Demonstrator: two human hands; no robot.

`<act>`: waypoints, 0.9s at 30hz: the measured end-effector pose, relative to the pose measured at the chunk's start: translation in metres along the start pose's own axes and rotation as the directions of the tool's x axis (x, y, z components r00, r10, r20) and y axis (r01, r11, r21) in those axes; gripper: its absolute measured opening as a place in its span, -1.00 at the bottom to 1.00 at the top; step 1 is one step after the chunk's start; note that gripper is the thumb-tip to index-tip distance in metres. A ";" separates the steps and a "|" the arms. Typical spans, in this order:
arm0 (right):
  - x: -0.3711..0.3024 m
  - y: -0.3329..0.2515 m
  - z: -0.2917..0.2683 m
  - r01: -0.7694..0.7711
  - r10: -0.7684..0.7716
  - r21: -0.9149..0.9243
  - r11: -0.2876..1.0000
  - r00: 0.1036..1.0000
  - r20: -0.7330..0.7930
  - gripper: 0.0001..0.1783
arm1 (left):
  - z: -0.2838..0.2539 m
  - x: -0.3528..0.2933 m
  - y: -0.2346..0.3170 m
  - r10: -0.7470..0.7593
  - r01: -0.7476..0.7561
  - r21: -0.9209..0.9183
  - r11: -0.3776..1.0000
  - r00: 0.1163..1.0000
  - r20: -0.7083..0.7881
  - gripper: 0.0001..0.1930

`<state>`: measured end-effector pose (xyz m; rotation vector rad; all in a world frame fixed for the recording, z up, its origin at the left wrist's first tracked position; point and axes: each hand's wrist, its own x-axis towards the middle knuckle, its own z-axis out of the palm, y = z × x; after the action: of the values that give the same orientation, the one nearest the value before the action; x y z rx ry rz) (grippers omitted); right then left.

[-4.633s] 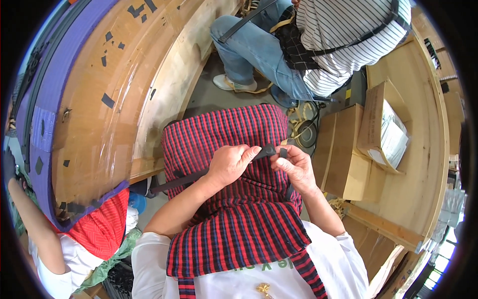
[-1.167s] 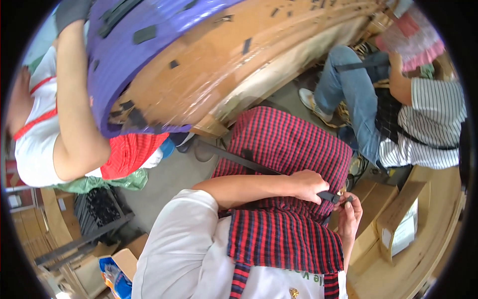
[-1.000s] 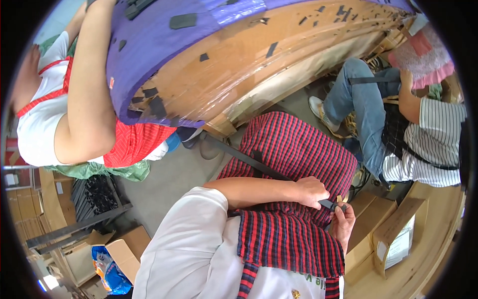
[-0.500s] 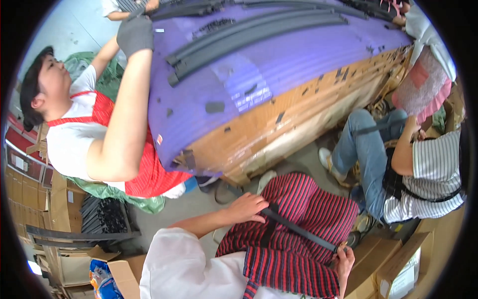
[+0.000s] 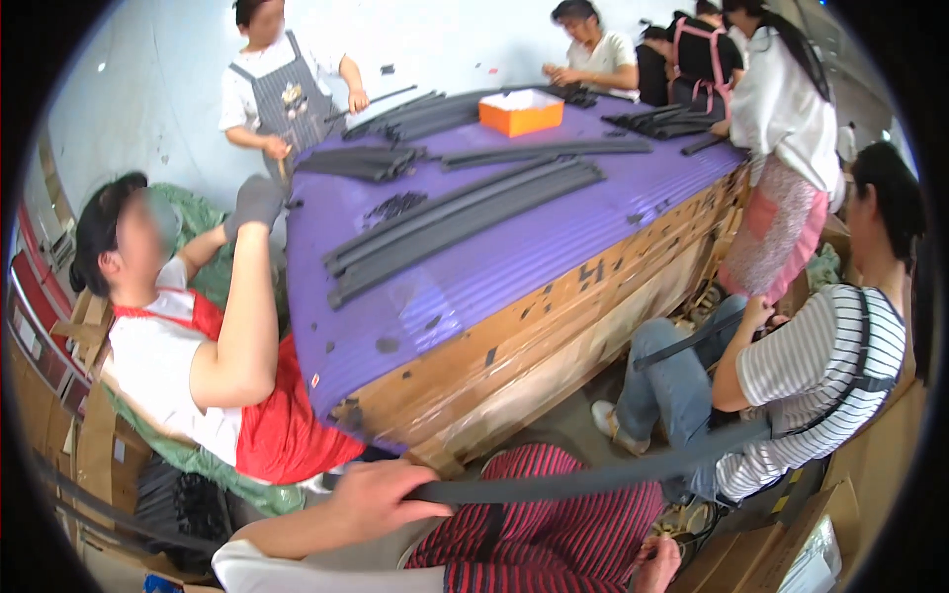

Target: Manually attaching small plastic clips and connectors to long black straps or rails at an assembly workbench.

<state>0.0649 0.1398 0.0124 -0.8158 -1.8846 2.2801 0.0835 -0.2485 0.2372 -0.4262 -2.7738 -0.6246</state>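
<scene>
The left hand (image 5: pixel 381 502) grips one end of a dark strip (image 5: pixel 593 478), which stretches through the air on the near side of the purple bench (image 5: pixel 559 229). The right hand (image 5: pixel 655 563), curled, is farther from the bench; whether it grasps anything cannot be told. On the bench lie more dark strips (image 5: pixel 465 219).

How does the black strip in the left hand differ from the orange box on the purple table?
The black strip is long and narrow, while the orange box is short and block-shaped. The strip is dark along its length; the box has orange sides, with white at its top. The strip is held in the left hand; the box rests on the purple table.
</scene>
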 end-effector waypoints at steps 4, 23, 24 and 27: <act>0.011 0.022 0.030 0.079 -0.077 -0.001 0.997 0.977 0.198 -0.83 | -0.074 0.027 0.016 0.022 0.053 0.258 0.965 0.960 -0.279 -0.62; -0.016 -0.005 0.038 0.645 -0.564 -0.598 0.476 0.746 0.354 -0.80 | -0.068 0.198 -0.092 -0.322 0.403 0.285 0.869 0.901 -0.292 -0.60; -0.013 -0.003 0.039 0.645 -0.561 -0.601 0.472 0.745 0.360 -0.80 | -0.063 0.198 -0.100 -0.350 0.429 0.262 0.864 0.888 -0.300 -0.60; -0.015 0.004 0.032 0.658 -0.623 -0.592 0.466 0.719 0.308 -0.81 | -0.065 0.202 -0.085 -0.329 0.427 0.272 0.862 0.881 -0.340 -0.60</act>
<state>0.0651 0.1039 0.0173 0.0204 -2.4893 1.1452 -0.1192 -0.3058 0.3259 0.2799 -2.6193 -0.2407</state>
